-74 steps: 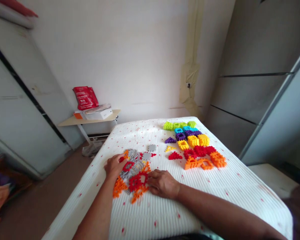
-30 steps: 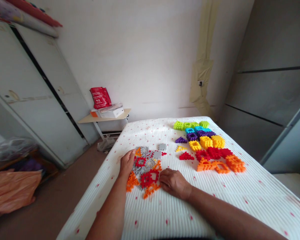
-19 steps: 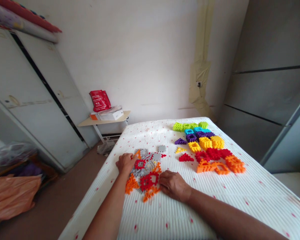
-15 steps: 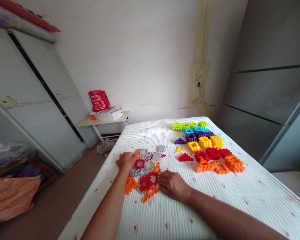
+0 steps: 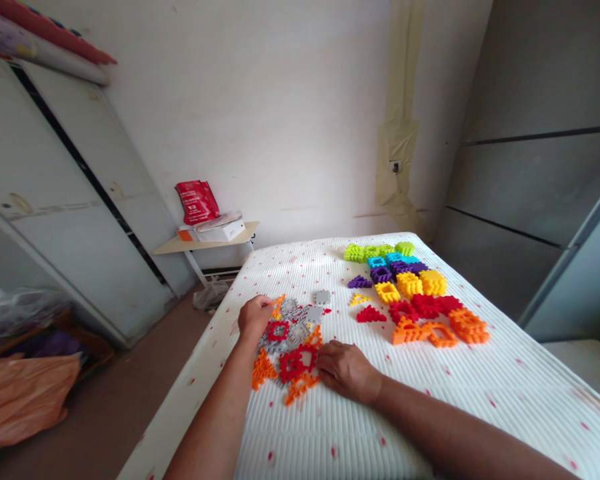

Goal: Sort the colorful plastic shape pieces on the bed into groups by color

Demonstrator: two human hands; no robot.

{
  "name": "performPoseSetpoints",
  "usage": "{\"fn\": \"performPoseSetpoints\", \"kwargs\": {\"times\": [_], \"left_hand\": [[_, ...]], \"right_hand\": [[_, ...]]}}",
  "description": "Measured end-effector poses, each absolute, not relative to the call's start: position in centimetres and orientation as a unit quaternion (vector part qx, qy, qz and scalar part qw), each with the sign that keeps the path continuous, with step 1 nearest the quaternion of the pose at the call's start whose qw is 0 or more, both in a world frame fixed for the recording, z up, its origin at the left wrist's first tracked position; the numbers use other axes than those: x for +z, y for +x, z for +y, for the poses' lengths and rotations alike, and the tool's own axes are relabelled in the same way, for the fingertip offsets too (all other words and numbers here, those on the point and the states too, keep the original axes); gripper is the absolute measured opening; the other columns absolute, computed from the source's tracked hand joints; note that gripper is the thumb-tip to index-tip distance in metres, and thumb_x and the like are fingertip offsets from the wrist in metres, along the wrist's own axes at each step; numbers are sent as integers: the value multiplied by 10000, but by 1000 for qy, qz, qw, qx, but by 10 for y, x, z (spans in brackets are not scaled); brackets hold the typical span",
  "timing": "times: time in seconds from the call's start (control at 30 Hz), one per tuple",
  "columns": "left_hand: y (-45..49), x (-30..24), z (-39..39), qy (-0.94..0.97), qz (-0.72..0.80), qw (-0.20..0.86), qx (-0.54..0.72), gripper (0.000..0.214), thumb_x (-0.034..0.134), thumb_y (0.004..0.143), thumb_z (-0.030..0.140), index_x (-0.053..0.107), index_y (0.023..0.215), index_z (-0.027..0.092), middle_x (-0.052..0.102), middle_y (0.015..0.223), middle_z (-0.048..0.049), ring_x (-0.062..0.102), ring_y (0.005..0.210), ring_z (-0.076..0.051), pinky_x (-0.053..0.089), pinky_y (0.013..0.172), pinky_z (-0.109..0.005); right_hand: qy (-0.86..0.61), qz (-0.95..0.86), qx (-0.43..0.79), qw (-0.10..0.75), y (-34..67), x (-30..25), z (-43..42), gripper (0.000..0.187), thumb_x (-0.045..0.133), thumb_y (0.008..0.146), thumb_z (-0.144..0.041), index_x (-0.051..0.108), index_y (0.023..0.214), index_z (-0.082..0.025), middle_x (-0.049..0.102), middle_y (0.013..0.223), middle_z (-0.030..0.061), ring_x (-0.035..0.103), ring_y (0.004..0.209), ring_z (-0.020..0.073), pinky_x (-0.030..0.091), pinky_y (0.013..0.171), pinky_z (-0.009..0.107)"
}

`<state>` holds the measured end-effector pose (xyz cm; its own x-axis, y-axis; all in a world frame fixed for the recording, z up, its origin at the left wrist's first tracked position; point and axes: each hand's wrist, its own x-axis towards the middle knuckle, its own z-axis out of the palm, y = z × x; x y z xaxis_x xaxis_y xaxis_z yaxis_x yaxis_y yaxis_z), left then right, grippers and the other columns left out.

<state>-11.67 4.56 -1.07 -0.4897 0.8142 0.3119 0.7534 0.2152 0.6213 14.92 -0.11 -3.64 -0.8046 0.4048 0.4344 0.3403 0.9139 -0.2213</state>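
On the white padded surface lies a mixed pile of grey, red and orange interlocking plastic pieces. My left hand (image 5: 255,316) is at its far left edge, thumb and fingers pinching an orange triangular interlocking piece (image 5: 279,305). At the near right side of the pile rests my right hand (image 5: 349,371), fingers curled and beside a red square piece (image 5: 307,360); what they may hold is hidden. Orange triangular pieces (image 5: 263,369) lie along the near side, and a loose grey square (image 5: 322,297) sits just beyond the pile.
To the right stand sorted groups of pieces: green (image 5: 373,252), blue, purple, yellow (image 5: 411,285), red (image 5: 425,306) and orange (image 5: 469,327). A small side table (image 5: 250,230) with a red bag (image 5: 197,202) stands by the wall. Grey cabinets flank both sides.
My left hand has drawn back slightly and lifted, with the orange triangular piece in its fingers now tilted more upright. My right hand has stayed in place.
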Motion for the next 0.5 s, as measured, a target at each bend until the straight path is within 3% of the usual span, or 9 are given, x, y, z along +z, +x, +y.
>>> {"fn": "performPoseSetpoints", "kwargs": {"times": [0.13,0.23,0.33,0.5], "left_hand": [[-102,2,39,499,736,68,452,175,545,655,308,650,735,194,684,727,-12,614,686,-159,456,642,-253],[-74,4,29,489,688,116,524,248,521,688,346,630,819,166,658,709,1,581,611,-121,445,588,-227],[-42,-1,18,423,565,272,654,236,597,644,326,600,800,150,592,599,29,497,492,-84,400,505,-208],[-11,-8,6,446,468,375,665,155,631,631,236,611,763,158,658,741,-11,578,664,-112,449,639,-220]], "right_hand": [[-191,-945,79,253,151,-34,0,195,441,870,-202,569,723,-188,620,756,28,545,725,133,426,672,235],[-198,-923,111,310,155,-33,2,224,411,882,-202,586,744,-178,624,734,37,564,712,135,444,667,240],[-227,-873,158,401,161,-30,5,227,401,896,-226,604,810,-172,642,766,53,592,734,137,465,676,242],[-313,-779,236,490,169,-25,11,191,460,886,-304,602,895,-177,644,788,46,597,684,127,473,636,235]]}}
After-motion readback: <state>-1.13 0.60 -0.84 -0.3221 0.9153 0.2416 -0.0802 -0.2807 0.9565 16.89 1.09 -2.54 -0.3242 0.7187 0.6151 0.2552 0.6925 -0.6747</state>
